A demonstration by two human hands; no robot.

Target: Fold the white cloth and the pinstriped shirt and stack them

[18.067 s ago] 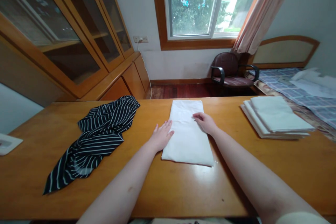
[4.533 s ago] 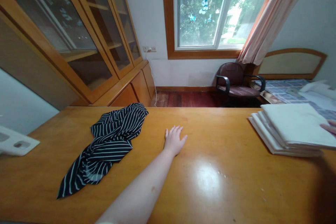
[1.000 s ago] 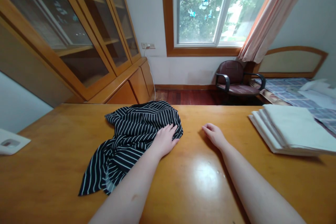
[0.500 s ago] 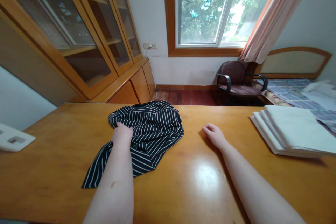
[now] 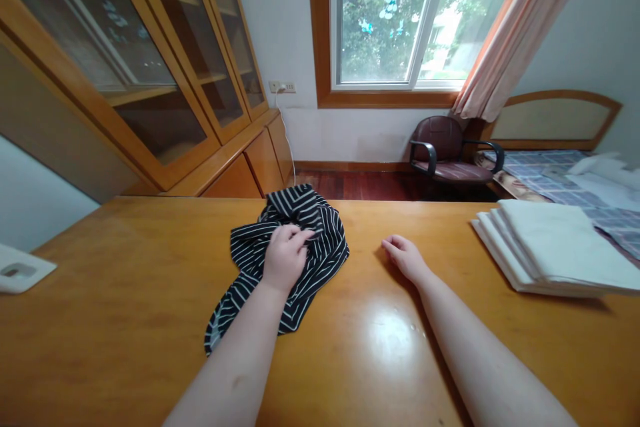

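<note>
A black cloth with thin white stripes lies bunched up in the middle of the wooden table. My left hand rests on top of it, fingers pinched round a fold of the fabric. My right hand lies on the bare wood a short way to the right of the cloth, fingers loosely curled and holding nothing. A stack of folded white cloths sits at the table's right end.
A white object lies at the table's left edge. Beyond the table stand glass-fronted wooden cabinets, a window with a curtain, a dark armchair and a bed.
My left hand has dragged the striped cloth rightward and gathered it into a tighter bunch, now pinching a fold. My right hand has stayed in place.
</note>
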